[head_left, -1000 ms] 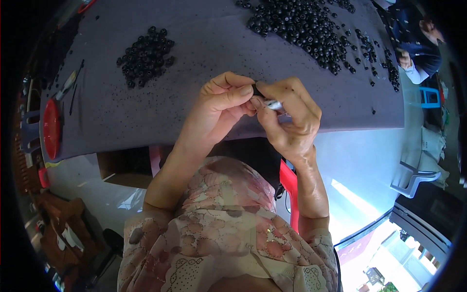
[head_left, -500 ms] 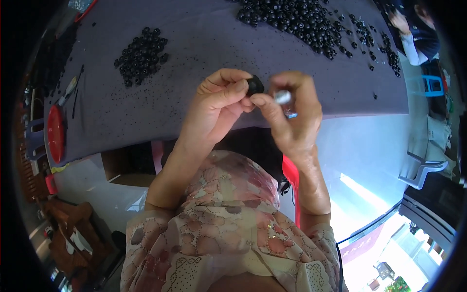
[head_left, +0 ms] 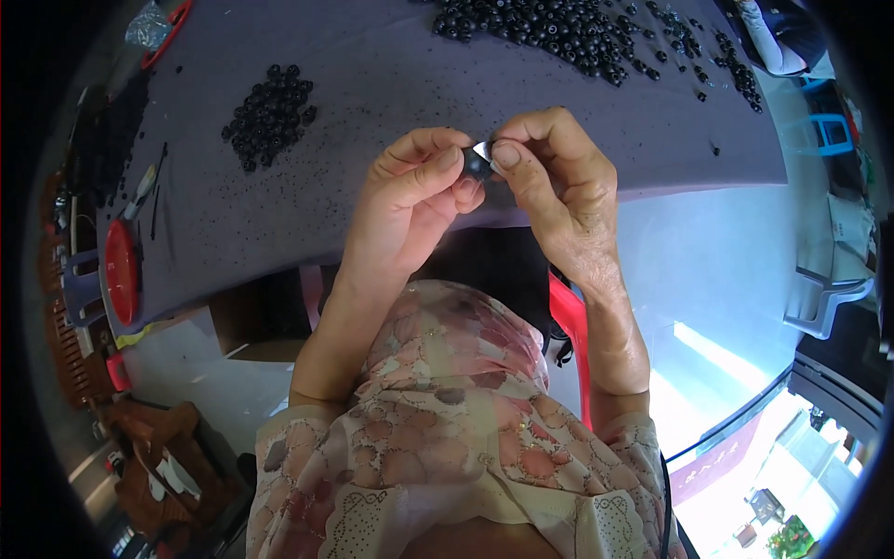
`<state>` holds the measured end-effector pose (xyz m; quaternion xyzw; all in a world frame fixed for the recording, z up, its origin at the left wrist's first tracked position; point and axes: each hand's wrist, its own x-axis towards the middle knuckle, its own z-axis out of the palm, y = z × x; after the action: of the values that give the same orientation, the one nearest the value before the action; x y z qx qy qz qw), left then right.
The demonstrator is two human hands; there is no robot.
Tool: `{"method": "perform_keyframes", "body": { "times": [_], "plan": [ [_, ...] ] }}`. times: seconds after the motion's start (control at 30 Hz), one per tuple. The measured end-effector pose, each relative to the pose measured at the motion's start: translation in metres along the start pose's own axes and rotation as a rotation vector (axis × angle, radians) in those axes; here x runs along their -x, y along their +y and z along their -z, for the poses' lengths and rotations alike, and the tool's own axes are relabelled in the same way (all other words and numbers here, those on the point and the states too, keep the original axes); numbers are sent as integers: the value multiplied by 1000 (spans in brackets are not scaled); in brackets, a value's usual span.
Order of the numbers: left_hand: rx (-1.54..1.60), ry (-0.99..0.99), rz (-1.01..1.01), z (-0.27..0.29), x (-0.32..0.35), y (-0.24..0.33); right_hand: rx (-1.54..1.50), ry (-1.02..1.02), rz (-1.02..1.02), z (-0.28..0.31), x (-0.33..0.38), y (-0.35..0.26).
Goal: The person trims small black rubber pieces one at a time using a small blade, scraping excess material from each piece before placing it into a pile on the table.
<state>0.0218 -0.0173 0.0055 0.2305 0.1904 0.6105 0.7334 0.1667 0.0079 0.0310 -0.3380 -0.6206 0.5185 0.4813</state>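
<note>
Above the near part of a dark grey cloth, my left hand [head_left: 410,186] pinches a small, round, glossy black part [head_left: 476,167] between thumb and fingertips. Close against it on the right, my right hand [head_left: 563,182] is closed on a small shiny metal blade [head_left: 481,150], which lies at the part's upper side. Fingers hide the blade's other end. A small pile of similar black parts [head_left: 268,114] sits on the cloth beyond my left hand. A far larger heap of black parts [head_left: 549,35], many with a hole, spreads across the far side.
Black crumbs dot the grey cloth [head_left: 372,88]. At the left edge are a red tray [head_left: 119,265] and a thin tool [head_left: 142,186]. Another person's sleeved arm [head_left: 771,42] shows at the far right, near a blue stool [head_left: 824,135]. A red chair [head_left: 570,321] stands below the table edge.
My right hand, blurred and apart from the black part before, has come in beside it and set the metal blade against it. The whole view has shifted slightly.
</note>
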Motion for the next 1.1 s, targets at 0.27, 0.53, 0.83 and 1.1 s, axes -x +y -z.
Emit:
{"method": "perform_keyframes", "body": {
  "times": [0.27,0.53,0.83,1.1],
  "plan": [
    [12,-50,31,6,0,-1,6,-51,49,0,0,-2],
    [69,-17,42,7,-2,2,25,-114,77,-1,-1,8],
    [54,-9,29,4,-1,4,-34,-75,65,3,-1,5],
    [-13,-59,37,13,-4,1,59,-77,121,0,-1,9]
  ]
}}
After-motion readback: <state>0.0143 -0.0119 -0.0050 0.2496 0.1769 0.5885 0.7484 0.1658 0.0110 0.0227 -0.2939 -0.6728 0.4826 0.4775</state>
